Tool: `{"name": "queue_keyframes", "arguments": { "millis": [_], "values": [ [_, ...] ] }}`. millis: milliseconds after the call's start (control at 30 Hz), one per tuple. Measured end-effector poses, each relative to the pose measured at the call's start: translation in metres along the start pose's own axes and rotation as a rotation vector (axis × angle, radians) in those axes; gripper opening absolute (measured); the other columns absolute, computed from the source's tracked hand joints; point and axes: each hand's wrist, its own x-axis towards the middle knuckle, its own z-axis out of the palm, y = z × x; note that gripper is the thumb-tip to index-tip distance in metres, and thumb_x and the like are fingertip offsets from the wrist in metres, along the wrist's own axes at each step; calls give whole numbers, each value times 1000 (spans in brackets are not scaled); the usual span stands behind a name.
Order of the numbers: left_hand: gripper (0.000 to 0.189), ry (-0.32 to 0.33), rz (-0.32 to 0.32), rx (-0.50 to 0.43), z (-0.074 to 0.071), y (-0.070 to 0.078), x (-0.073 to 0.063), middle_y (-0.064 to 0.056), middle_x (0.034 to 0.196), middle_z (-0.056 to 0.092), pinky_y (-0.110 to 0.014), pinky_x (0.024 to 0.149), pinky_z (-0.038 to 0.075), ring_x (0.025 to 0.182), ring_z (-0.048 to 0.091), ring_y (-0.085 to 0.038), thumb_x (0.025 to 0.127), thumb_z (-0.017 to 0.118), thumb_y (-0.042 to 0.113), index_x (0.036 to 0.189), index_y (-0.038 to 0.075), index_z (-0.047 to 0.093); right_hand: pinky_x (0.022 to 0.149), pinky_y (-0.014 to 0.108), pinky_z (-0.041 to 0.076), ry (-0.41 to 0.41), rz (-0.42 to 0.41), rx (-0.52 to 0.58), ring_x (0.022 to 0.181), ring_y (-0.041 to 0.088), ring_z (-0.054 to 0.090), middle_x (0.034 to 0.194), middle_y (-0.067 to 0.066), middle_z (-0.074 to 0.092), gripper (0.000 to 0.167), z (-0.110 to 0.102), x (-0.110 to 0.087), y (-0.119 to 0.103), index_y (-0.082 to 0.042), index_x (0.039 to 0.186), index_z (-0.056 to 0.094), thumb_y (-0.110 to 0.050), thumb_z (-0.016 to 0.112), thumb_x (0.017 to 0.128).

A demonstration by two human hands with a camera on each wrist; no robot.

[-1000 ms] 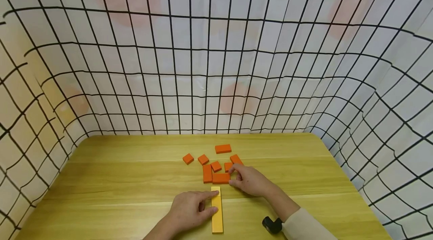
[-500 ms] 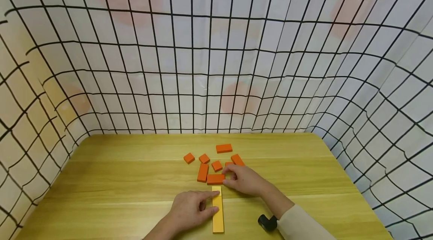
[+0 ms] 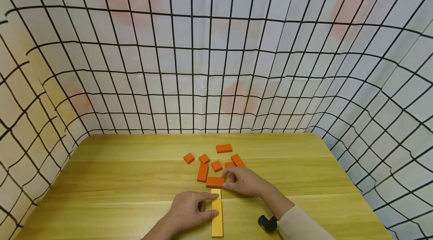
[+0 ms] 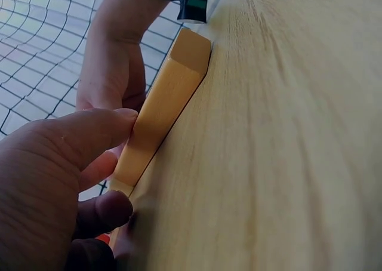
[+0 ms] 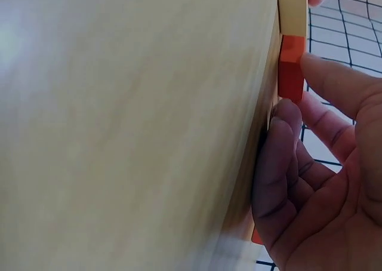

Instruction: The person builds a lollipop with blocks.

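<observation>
My right hand (image 3: 244, 181) pinches the right end of an orange rectangular block (image 3: 214, 182) between thumb and index finger, low on the table. Directly below it in the head view lies a long yellow block (image 3: 217, 223) with a small yellow block (image 3: 215, 191) at its far end, forming one straight line. My left hand (image 3: 189, 207) touches this line from the left: index fingertip on the small block, thumb on the long one. In the right wrist view, the orange block (image 5: 291, 68) stands right at the end of the pale yellow block (image 5: 293, 12).
Beyond the hands lie several loose orange pieces, including a long block (image 3: 202, 172), a small square one (image 3: 217, 166) and a slanted one (image 3: 238, 160). A black device (image 3: 267, 224) sits at the right wrist. Netting (image 3: 209, 63) rises behind the wooden table (image 3: 118, 180).
My right hand has drawn the orange block left and then nearer to me, up to the yellow line. The upright orange block beside it has shifted left. The yellow line has slid slightly towards me.
</observation>
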Motion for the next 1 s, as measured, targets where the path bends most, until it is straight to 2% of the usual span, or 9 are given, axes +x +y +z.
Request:
{"name": "queue_keyframes", "arguments": {
  "millis": [500,700,1000],
  "values": [
    [41,-11,18,-17,0,-1,0,26,60,49,-18,48,32,51,40,10,88,74,52,125,33,74,61,26,44,-32,-27,48,65,8,53,76,-5,60,19,-1,-1,5,-26,105,66,-38,75,93],
    [41,16,24,-8,1,1,-1,26,59,48,-18,47,32,50,39,10,88,74,53,124,32,75,61,26,44,-31,-30,55,64,8,52,76,-4,60,19,-2,-2,4,-24,105,66,-37,74,94],
    [42,27,-10,-3,2,2,0,26,58,47,-19,47,31,50,38,9,86,75,56,123,34,75,61,26,44,-30,-39,61,64,7,52,76,-5,60,18,-1,-2,6,-24,106,66,-36,74,94]
  ]
}}
